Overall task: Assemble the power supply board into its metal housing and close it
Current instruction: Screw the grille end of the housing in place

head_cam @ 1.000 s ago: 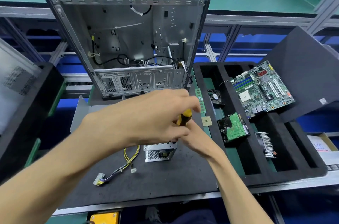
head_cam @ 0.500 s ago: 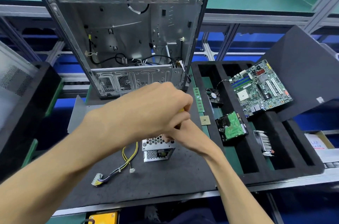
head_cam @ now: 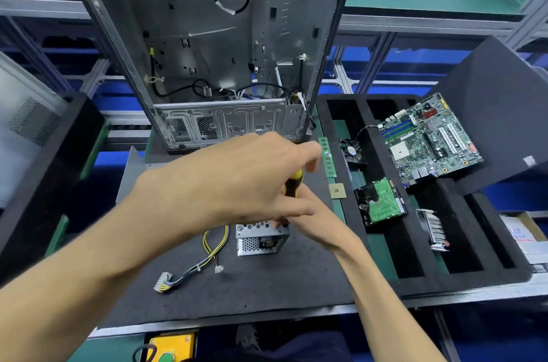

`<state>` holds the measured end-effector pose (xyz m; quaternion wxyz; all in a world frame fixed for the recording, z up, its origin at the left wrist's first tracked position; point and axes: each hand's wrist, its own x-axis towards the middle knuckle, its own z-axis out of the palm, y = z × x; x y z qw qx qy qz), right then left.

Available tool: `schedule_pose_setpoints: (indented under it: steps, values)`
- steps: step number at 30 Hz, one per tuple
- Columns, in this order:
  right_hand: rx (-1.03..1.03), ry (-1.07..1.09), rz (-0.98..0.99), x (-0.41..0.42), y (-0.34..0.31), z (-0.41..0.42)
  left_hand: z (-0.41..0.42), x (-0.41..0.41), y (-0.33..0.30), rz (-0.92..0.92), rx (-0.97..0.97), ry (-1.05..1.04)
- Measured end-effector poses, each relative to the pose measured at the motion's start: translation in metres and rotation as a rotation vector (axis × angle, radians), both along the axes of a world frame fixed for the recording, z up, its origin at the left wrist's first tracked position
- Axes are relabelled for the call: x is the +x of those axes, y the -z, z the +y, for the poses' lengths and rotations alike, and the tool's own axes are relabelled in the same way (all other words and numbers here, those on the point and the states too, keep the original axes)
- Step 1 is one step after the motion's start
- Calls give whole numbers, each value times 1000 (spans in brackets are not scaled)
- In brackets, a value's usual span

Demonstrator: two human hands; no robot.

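Driving a screw, I judge, my right grip (head_cam: 308, 219) clasps the screwdriver (head_cam: 292, 183) over the mid-frame housing (head_cam: 261, 238), left grip (head_cam: 237, 180) loosely curled, closing unfinished.

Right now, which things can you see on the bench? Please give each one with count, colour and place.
power supply housing: 1, silver, mat centre, under hands
cable bundle: 1, yellow-black, left of housing
screwdriver: 1, yellow-black handle, between hands
computer case: 1, silver, behind mat
foam tray: 1, black, right
motherboard: 1, green, tray
hard drive: 1, tray
memory stick: 1, green, tray edge
left hand: over housing
right hand: grips screwdriver
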<state>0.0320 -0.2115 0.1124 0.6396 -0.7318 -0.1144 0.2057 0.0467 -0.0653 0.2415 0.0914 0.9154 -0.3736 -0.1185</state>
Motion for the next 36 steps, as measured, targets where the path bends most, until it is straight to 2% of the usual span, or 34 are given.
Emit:
schedule_pose_setpoints:
  steps: [2,3,6,8,10,13,19,22,24,26,27,29,32,36]
  values:
    - [-38,7,-2,-1,-2,2,-3,0,2,-125,127,-69]
    - [-47,13,-2,-1,-2,2,-4,2,2,-130,120,-63]
    - [-76,29,-43,1,-4,1,-1,5,-3,61,60,57]
    - [-99,42,-89,1,-6,-2,0,2,-4,127,12,109]
    - [-85,39,-96,0,-5,-4,-4,-2,-1,37,21,60]
    - [-31,42,-10,-1,-3,-5,-8,1,2,-155,153,-71]
    - [-15,42,-80,-4,-5,-5,-1,3,4,92,-53,128]
    - [108,146,-65,-3,-3,-3,10,2,19,72,-318,-53]
    - [293,244,-32,1,-3,-4,23,5,36,43,-474,-298]
    - [522,244,-21,3,-8,-5,42,9,60,64,-531,-602]
    - [618,227,-9,4,-12,-4,51,9,74,129,-523,-739]
    - [736,212,43,7,-18,1,66,1,105,375,-508,-905]
    - [798,234,80,8,-20,18,78,-22,146,751,-683,-972]
    - [762,196,114,6,-14,39,79,-48,174,1101,-937,-999]
